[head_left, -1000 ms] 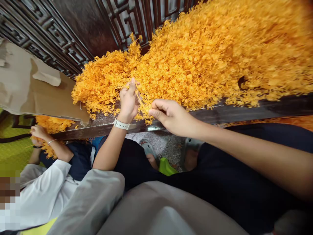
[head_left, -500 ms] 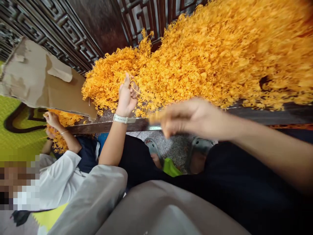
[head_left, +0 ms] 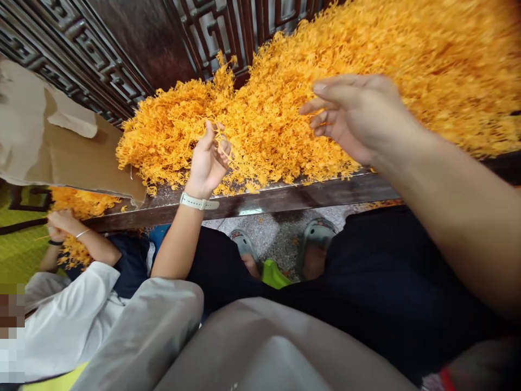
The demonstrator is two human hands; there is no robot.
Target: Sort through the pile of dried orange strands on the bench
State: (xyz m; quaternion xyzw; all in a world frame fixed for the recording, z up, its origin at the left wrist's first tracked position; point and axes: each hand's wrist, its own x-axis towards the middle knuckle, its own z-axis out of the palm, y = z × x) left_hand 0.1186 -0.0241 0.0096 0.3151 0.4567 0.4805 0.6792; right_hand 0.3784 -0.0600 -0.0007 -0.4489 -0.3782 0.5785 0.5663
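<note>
A large heap of orange plastic pieces (head_left: 268, 125), thin and curly like small flower parts, lies along a dark wooden bench (head_left: 277, 196). At the heap's near left side, my left hand (head_left: 207, 160) is turned palm up with curled fingers. A thin orange plastic strand (head_left: 223, 145) runs across those fingers, held in them. My right hand (head_left: 358, 114) hovers over the heap's middle, its fingers loosely bent and apart. Nothing shows between its thumb and fingers. The heap behind partly blends with the fingertips.
A torn cardboard piece (head_left: 69, 141) stands at the bench's left. Beyond it, a co-worker's hands (head_left: 61, 224) handle orange pieces over a smaller pile (head_left: 83, 201). Dark carved lattice (head_left: 228, 38) rises behind the heap. Below are my sandals (head_left: 319, 233) and a bright green object (head_left: 274, 274).
My right hand has moved from the bench's front edge up over the heap, and its fingers have opened. My left hand keeps the strand nearly in place. The view has shifted slightly right.
</note>
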